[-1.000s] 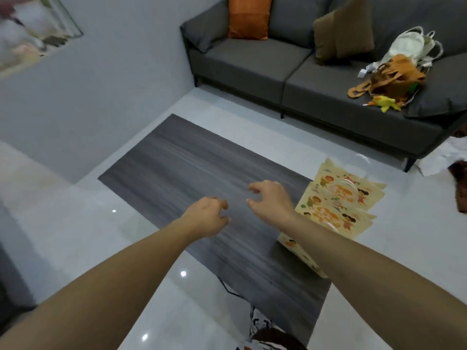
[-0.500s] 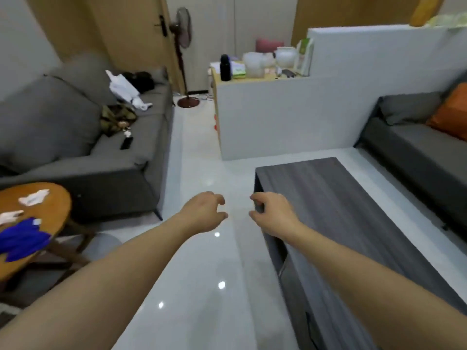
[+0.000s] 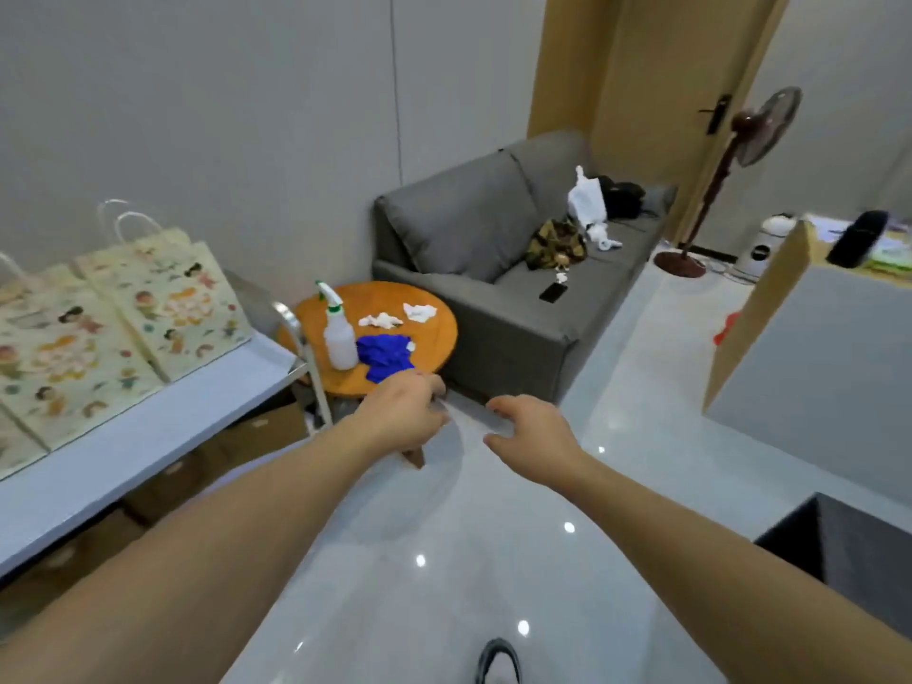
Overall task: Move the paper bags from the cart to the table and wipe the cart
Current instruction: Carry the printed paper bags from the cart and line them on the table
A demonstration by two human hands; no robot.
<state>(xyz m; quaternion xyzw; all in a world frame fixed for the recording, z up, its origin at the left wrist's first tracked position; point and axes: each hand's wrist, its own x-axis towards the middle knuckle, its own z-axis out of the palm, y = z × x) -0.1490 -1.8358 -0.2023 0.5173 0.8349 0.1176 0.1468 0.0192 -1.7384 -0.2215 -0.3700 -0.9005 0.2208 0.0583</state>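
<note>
paper bags (image 3: 98, 328): lying flat on cart (image 3: 148, 427) top, 9 o'clock
left hand (image 3: 402, 417): mid-air, centre, fingers loosely curled, empty
right hand (image 3: 530, 431): beside left, apart, loosely curled, empty
round bench (image 3: 429, 338): 12 o'clock, carries spray bottle (image 3: 339, 333), blue gloves (image 3: 384, 355), crumpled tissues (image 3: 399, 315)
sofa (image 3: 493, 269): 1 o'clock

Both arms reach out over the glossy floor, the left hand (image 3: 404, 412) and right hand (image 3: 530, 434) loosely curled and holding nothing, just apart from each other. Off to the left, printed paper bags (image 3: 113, 328) lie flat on the top shelf of the cart (image 3: 163, 431). Just past the cart stands a round wooden table (image 3: 424, 338) bearing a spray bottle (image 3: 339, 338), a blue cloth (image 3: 385, 355) and crumpled tissues (image 3: 399, 315), with a grey sofa (image 3: 498, 269) behind it.
</note>
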